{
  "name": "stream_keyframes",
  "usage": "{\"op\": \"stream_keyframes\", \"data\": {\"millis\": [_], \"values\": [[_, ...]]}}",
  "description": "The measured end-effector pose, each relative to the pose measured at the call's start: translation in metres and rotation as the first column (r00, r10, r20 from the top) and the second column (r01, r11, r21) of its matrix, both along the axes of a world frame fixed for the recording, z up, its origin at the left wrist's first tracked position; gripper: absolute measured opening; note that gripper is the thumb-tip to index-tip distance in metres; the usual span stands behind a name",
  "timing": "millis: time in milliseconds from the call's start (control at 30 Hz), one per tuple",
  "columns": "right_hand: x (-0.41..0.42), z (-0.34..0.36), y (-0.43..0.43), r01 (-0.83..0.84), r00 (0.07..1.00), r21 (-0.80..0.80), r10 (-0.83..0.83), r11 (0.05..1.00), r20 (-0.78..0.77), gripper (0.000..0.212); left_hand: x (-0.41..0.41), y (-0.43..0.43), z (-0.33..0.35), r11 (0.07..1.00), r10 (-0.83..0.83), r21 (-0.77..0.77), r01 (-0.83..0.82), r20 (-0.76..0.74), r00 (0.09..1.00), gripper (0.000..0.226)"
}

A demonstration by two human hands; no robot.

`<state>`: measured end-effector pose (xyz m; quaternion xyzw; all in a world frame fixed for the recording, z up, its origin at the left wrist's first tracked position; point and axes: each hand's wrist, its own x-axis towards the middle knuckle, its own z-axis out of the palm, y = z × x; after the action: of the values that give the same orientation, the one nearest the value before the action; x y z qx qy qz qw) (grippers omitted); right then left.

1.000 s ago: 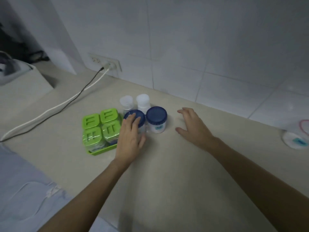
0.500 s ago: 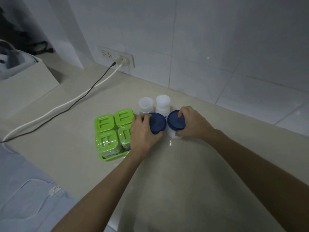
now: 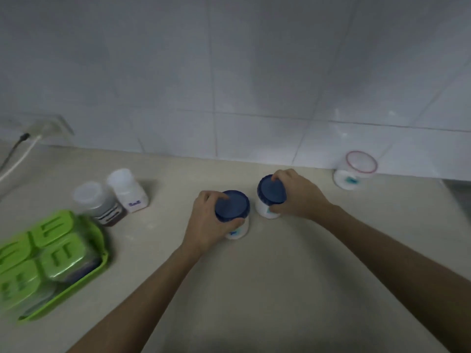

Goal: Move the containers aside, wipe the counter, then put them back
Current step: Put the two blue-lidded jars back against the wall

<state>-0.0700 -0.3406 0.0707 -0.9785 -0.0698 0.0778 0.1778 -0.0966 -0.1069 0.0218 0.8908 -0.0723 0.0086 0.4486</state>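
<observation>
Two white jars with dark blue lids stand mid-counter. My left hand [image 3: 204, 221] grips the nearer blue-lidded jar [image 3: 233, 207] around its lid and side. My right hand [image 3: 295, 196] grips the farther blue-lidded jar [image 3: 270, 191] the same way. Left of them stand a white bottle labelled Salt [image 3: 128, 191] and a clear-capped bottle with dark contents [image 3: 98, 203]. A green tray [image 3: 76, 287] at the far left holds several green-lidded boxes [image 3: 60, 254].
A clear container with a red rim [image 3: 358, 173] sits by the tiled wall at the right. A wall socket [image 3: 48, 127] with a black and a white cable [image 3: 15, 161] is at the left. Beige counter [image 3: 254, 276] stretches in front of the jars.
Both hands have carried the two blue-lidded jars to the right, away from the two bottles and the green tray. The view has swung right with them.
</observation>
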Motion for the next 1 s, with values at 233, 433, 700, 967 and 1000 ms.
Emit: {"op": "stream_keyframes", "data": {"millis": [233,433,700,967,1000], "values": [[0.002,0.004,-0.117,0.128,0.992,-0.202,-0.123,0.971,0.035,0.067,0.028,-0.125,0.003,0.998,-0.067,-0.025,0.066,-0.027,0.997,0.059],[0.021,-0.007,-0.150,0.118,0.988,-0.283,-0.083,0.952,0.131,0.060,0.053,-0.178,-0.001,0.994,-0.077,0.080,0.076,0.006,0.997,0.062],[0.065,-0.012,-0.162,0.016,0.993,-0.301,0.021,0.954,0.119,0.056,0.106,-0.209,0.002,0.991,-0.038,0.132,0.037,0.006,0.999,0.061],[0.079,-0.021,-0.175,0.022,0.982,-0.228,0.022,0.973,0.190,0.059,0.136,-0.223,-0.007,0.994,0.050,0.094,-0.051,0.016,0.999,0.065],[0.079,-0.024,-0.176,0.025,0.980,-0.224,0.021,0.974,0.198,0.059,0.137,-0.223,-0.008,0.994,0.049,0.096,-0.050,0.014,0.999,0.065]]}}
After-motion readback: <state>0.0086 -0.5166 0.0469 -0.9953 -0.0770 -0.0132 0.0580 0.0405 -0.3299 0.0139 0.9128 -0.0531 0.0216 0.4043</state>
